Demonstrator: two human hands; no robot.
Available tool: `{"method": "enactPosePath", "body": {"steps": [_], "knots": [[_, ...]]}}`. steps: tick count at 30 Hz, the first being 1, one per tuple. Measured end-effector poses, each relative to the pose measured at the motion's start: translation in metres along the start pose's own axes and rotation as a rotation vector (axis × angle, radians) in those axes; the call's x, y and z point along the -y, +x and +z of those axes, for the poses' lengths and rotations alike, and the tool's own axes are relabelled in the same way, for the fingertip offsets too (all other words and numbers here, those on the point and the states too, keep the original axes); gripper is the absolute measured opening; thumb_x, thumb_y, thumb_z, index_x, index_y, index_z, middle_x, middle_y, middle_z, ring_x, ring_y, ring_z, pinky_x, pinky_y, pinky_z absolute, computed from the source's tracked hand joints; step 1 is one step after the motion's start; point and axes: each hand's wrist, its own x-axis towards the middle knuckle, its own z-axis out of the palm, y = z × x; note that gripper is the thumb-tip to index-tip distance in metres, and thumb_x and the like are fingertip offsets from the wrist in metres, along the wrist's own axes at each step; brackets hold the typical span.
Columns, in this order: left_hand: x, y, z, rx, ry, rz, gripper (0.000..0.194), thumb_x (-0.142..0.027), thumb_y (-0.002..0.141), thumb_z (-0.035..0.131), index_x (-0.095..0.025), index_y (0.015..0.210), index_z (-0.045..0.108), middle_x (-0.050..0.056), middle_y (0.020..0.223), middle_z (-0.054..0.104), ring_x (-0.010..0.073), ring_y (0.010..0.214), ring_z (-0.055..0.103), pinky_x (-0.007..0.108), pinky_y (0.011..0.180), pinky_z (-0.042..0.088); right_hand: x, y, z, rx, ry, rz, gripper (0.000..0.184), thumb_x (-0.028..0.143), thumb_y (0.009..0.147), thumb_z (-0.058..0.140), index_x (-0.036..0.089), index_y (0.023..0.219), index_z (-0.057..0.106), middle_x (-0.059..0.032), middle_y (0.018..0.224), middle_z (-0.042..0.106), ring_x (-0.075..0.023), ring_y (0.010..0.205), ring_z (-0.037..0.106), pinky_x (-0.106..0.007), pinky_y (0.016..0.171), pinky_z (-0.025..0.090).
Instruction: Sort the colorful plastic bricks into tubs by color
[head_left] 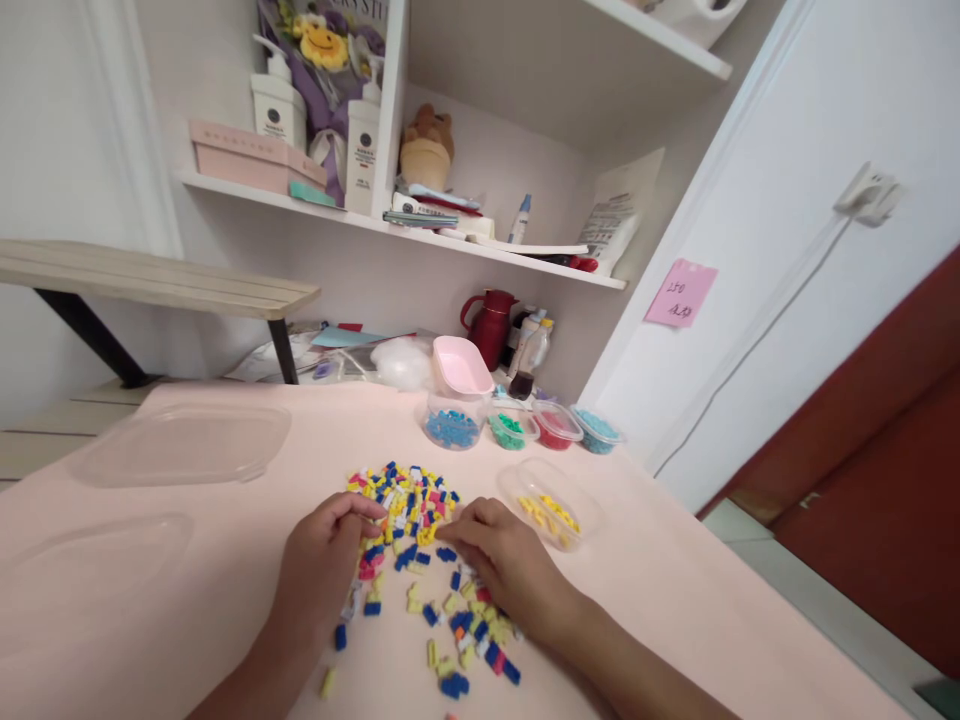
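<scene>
My left hand (322, 540) and right hand (502, 555) bracket a heap of small bricks (405, 495) midway across the pink tabletop (240, 530).
The bricks point every which way; a loose trail (491, 630) strings out toward the near edge. Both my hands reach in from that edge, the left angled inward, thumb and forefinger nearly together, the right back-up, fingertips bunched against the thumb. I can't tell whether either pinch has a brick.
</scene>
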Motion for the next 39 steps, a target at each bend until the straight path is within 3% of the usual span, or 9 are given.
{"method": "enactPosePath", "body": {"steps": [4,10,18,22,26,30,32,35,39], "knots": [[0.001,0.000,0.000,0.020,0.008,-0.039,0.023,-0.028,0.071,0.046,-0.021,0.078,0.067,0.000,0.069,0.070,0.0056,0.030,0.036,0.021,0.034,0.028,-0.002,0.002,0.002,0.009,-0.023,0.064,0.026,0.019,0.092,0.053,0.028,0.110,0.069,-0.0051,0.103,0.067,-0.0168,0.093,0.062,-0.028,0.081,0.048],[-0.001,-0.002,0.000,0.011,0.021,-0.049,0.024,-0.030,0.072,0.046,-0.022,0.080,0.067,0.000,0.071,0.071,0.0059,0.028,0.033,0.022,0.031,0.024,-0.004,0.005,-0.002,-0.005,0.014,0.157,0.031,0.009,0.083,0.055,0.026,0.104,0.069,-0.0019,0.094,0.070,-0.0152,0.085,0.064,-0.025,0.077,0.046],[-0.001,0.000,-0.001,-0.019,0.046,-0.001,0.023,-0.031,0.072,0.048,-0.022,0.076,0.068,0.002,0.070,0.072,0.0159,0.050,0.062,0.021,0.037,0.036,-0.003,0.004,-0.006,-0.042,-0.033,0.169,0.029,0.008,0.080,0.052,0.026,0.093,0.070,0.0003,0.095,0.072,-0.0148,0.085,0.066,-0.024,0.076,0.045],[-0.001,0.001,0.000,-0.018,0.040,-0.011,0.024,-0.032,0.074,0.047,-0.022,0.078,0.069,0.002,0.071,0.072,0.0154,0.047,0.059,0.021,0.034,0.033,-0.007,-0.001,-0.032,-0.188,-0.050,0.133,0.024,0.013,0.084,0.052,0.026,0.094,0.069,-0.0007,0.091,0.071,-0.0150,0.078,0.065,-0.024,0.069,0.045],[-0.001,0.000,-0.001,-0.025,0.053,0.010,0.022,-0.028,0.073,0.048,-0.022,0.076,0.069,0.002,0.070,0.071,0.0164,0.055,0.063,0.021,0.040,0.038,-0.028,-0.010,-0.068,-0.388,-0.199,0.241,0.020,0.020,0.088,0.049,0.026,0.097,0.067,-0.0020,0.093,0.068,-0.0146,0.068,0.062,-0.027,0.062,0.044],[0.000,0.001,-0.003,-0.032,0.053,0.035,0.022,-0.026,0.073,0.047,-0.022,0.075,0.069,0.001,0.069,0.070,0.0169,0.061,0.065,0.022,0.046,0.042,-0.051,-0.017,-0.083,-0.379,-0.466,0.406,0.026,0.019,0.087,0.046,0.027,0.095,0.069,-0.0047,0.104,0.065,-0.0174,0.069,0.061,-0.029,0.055,0.040],[0.001,0.001,-0.003,-0.033,0.049,0.046,0.022,-0.026,0.073,0.047,-0.022,0.074,0.069,0.000,0.067,0.069,0.0158,0.060,0.064,0.022,0.049,0.043,-0.052,-0.017,-0.081,-0.393,-0.489,0.367,0.031,0.017,0.086,0.045,0.027,0.102,0.069,-0.0074,0.110,0.062,-0.0198,0.076,0.061,-0.031,0.060,0.043],[0.003,0.002,-0.001,-0.020,0.019,0.055,0.022,-0.025,0.072,0.047,-0.022,0.073,0.069,0.000,0.065,0.069,0.0148,0.058,0.063,0.022,0.052,0.044,-0.033,-0.012,-0.068,-0.381,-0.229,0.159,0.035,0.016,0.090,0.041,0.025,0.113,0.065,-0.0093,0.111,0.060,-0.0204,0.086,0.060,-0.033,0.071,0.047],[0.009,0.005,0.001,-0.015,-0.025,0.050,0.022,-0.027,0.072,0.048,-0.021,0.074,0.069,0.001,0.064,0.069,0.0163,0.060,0.064,0.023,0.052,0.044,0.007,-0.007,-0.037,-0.116,0.093,-0.029,0.033,0.018,0.094,0.042,0.026,0.119,0.062,-0.0074,0.104,0.061,-0.0187,0.094,0.059,-0.031,0.083,0.048]]}}
